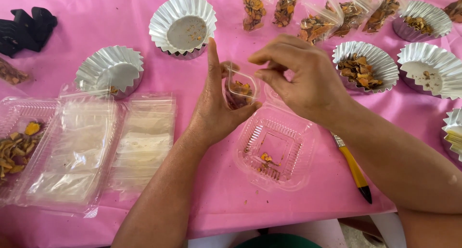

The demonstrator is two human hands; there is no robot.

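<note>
clear little bag (pixel 239 89) of dried orange bits sits clamped in the left hand (pixel 214 108); right hand (pixel 301 79) pinches its top edge, plastic tray (pixel 276 149) just below.

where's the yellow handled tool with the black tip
In the head view, the yellow-handled tool with a black tip lies on the pink tablecloth, lower right, beside the clear plastic clamshell tray and under the right forearm.

A small hand-packing station for dried goods, probably home-based or a market stall. The bench (pixel 96 26) is covered with a pink cloth. On it stand fluted foil cups (pixel 183 21) of dried brownish-orange pieces, a row of filled clear pouches (pixel 284 7), a stack of empty pouches (pixel 144 142), and clear plastic clamshell trays (pixel 276 147).
</note>
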